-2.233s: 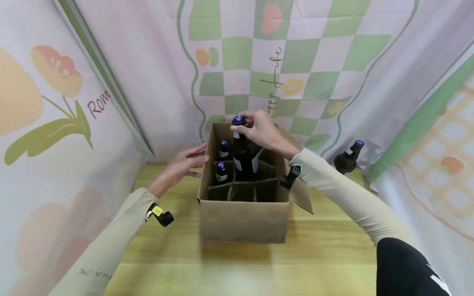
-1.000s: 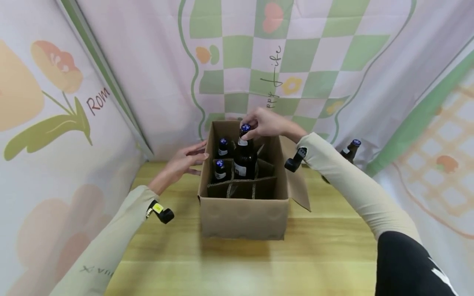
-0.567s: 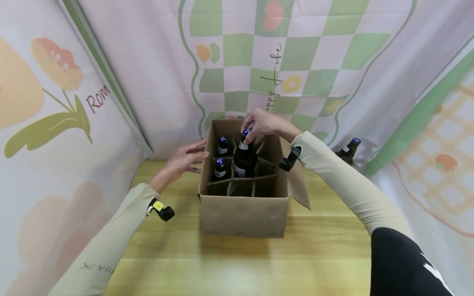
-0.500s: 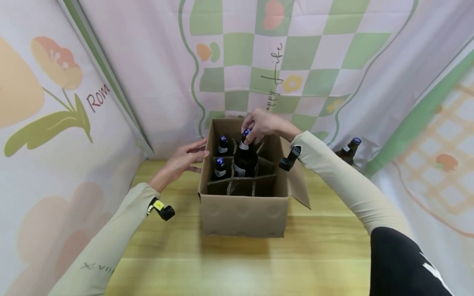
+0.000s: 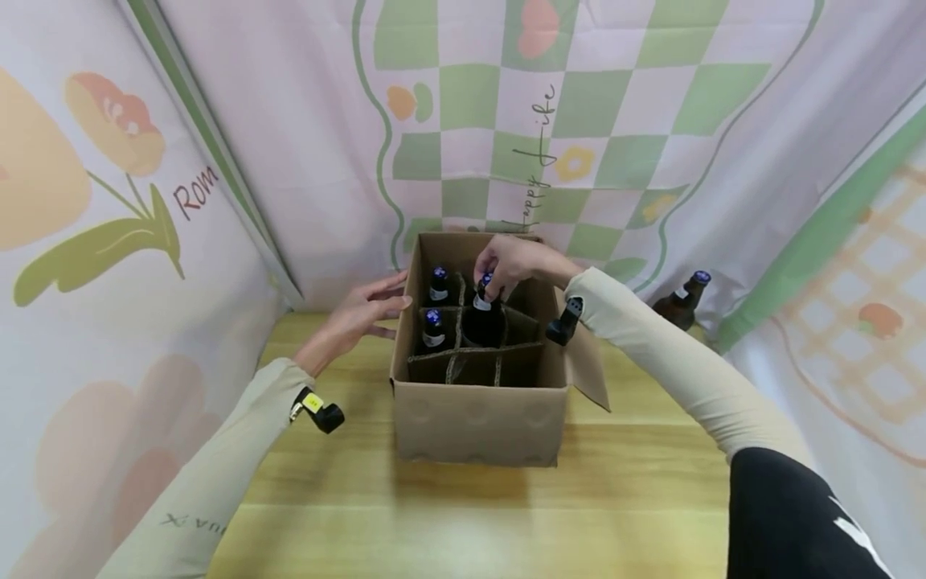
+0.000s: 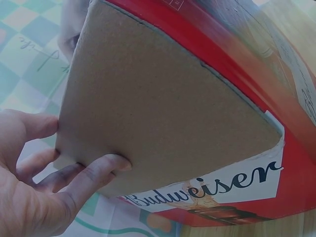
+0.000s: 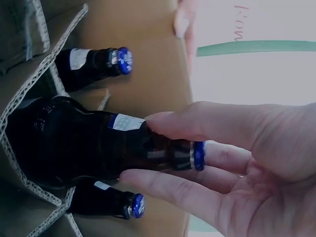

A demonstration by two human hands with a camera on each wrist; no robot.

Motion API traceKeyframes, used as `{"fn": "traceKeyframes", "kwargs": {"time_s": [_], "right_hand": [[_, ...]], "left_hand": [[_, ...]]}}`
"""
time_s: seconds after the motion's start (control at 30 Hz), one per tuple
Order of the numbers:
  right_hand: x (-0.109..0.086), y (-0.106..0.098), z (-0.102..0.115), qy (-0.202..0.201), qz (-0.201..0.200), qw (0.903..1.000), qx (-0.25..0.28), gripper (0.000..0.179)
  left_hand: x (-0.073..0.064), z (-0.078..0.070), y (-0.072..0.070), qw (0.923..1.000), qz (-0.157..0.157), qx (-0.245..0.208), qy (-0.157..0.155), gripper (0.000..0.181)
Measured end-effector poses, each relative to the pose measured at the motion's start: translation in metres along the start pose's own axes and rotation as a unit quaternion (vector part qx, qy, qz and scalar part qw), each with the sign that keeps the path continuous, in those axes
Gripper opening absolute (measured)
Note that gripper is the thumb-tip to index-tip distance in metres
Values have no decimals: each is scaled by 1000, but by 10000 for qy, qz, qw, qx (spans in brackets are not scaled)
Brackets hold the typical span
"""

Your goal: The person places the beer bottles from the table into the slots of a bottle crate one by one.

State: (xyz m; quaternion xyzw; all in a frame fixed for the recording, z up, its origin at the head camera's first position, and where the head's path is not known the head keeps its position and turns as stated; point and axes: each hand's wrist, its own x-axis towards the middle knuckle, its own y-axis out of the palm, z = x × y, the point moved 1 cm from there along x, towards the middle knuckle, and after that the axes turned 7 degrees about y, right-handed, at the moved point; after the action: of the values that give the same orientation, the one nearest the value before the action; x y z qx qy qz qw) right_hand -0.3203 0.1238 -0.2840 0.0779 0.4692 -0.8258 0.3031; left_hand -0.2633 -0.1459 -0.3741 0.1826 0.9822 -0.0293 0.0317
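Observation:
My right hand [image 5: 517,261] reaches into the cardboard box [image 5: 473,422] and holds a dark beer bottle [image 5: 483,322] by the neck, just below its blue cap. In the right wrist view, thumb and fingers lie on both sides of the neck, and the bottle [image 7: 64,143] sits between the cardboard dividers [image 7: 49,61]. Two more capped bottles stand in the left compartments, the rear bottle [image 5: 438,289] and the nearer bottle [image 5: 434,331]. My left hand [image 5: 354,318] rests against the box's left side, its fingers on the brown folded flap [image 6: 158,94] in the left wrist view.
Another brown bottle [image 5: 682,301] stands on the wooden table [image 5: 637,474] at the back right, partly behind the right sleeve. A flap [image 5: 589,370] sticks out from the box's right side. Printed curtains [image 5: 289,121] hang close behind and on both sides.
My right hand has moved the bottle slightly right and then down into the middle compartment, so its cap is now below the box's rear rim. The left hand has stayed at the box's side.

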Motion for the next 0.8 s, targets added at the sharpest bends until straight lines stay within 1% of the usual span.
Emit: {"fn": "traceKeyframes", "kwargs": {"time_s": [0.1,0.2,0.37,0.43,0.67,0.8], "right_hand": [[3,4,-2,9,-61,9998,-182,19],[6,8,-4,84,-55,9997,-209,20],[9,12,-10,181,40,9998,43,22],[9,13,-11,154,21,9998,153,22],[7,7,-15,40,-132,9997,180,21],[5,4,-20,53,-157,9989,430,20]], "left_hand": [[0,0,1,10000,-21,-14,11,68],[0,-1,1,10000,-36,-26,7,68],[0,0,1,10000,-1,-49,-23,69],[0,1,2,10000,4,-25,-15,69],[0,1,1,10000,-56,-2,-24,68],[1,2,0,10000,-48,22,-4,68]]}}
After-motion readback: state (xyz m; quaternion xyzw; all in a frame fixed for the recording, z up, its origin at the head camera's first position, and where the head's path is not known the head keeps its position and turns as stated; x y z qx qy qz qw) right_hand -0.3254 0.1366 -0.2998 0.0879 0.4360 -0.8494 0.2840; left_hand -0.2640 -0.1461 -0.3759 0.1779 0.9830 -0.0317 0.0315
